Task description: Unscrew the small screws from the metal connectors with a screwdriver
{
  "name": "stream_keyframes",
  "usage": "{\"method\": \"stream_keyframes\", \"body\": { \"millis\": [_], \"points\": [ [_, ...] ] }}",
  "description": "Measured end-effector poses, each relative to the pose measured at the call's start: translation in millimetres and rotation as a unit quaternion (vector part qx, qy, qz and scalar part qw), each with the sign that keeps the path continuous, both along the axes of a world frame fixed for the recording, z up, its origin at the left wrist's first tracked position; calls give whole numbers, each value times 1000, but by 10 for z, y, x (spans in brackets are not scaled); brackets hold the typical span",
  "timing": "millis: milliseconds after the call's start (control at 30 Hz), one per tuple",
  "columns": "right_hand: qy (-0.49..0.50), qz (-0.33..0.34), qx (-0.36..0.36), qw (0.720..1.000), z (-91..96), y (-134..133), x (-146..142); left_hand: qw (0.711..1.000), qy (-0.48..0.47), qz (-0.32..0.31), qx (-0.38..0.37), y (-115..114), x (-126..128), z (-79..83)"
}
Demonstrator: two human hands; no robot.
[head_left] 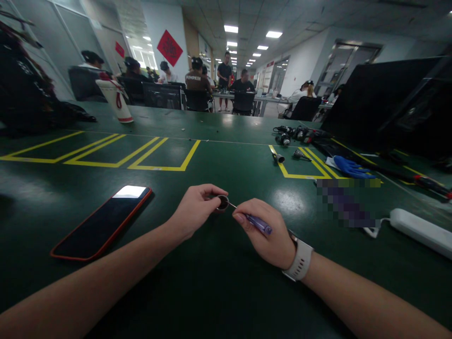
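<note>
My left hand (193, 207) is closed on a small round hollow part (222, 203), thumb and fingers pinching its rim, with its dark opening turned towards my right hand. In my right hand (270, 238) is a slim screwdriver (259, 224) with a see-through purple handle. Its thin shaft points left, and the tip reaches the part's opening; how deep it goes cannot be made out. Both hands are just above the green table (197, 292). A pale watch (300, 259) is on my right wrist.
A phone (102, 228) in an orange-red case lies left. Rightwards are small cone-shaped metal pieces (278, 158), a blue glove (349, 167), a blurred-out device (346, 205) and a white power strip (420, 230). A white tumbler (115, 100) stands far left; people sit beyond.
</note>
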State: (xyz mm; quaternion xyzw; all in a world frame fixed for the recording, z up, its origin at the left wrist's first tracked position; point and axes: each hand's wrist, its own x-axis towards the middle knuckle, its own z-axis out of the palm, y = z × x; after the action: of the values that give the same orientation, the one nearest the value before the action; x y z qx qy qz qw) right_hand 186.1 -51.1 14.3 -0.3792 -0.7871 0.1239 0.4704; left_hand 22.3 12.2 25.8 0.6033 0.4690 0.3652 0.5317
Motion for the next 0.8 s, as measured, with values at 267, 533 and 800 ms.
{"method": "stream_keyframes", "body": {
  "millis": [267,533,800],
  "points": [
    [-14,-5,-1,1000,-20,8,-11,1000,2,-13,9,2,-3,-15],
    [-14,17,92,995,-7,-20,45,999,2,-29,17,-3,3,-44],
    [-138,-45,9,989,-152,165,18,997,-45,-50,-42,-142,118,-91]
  ]
}}
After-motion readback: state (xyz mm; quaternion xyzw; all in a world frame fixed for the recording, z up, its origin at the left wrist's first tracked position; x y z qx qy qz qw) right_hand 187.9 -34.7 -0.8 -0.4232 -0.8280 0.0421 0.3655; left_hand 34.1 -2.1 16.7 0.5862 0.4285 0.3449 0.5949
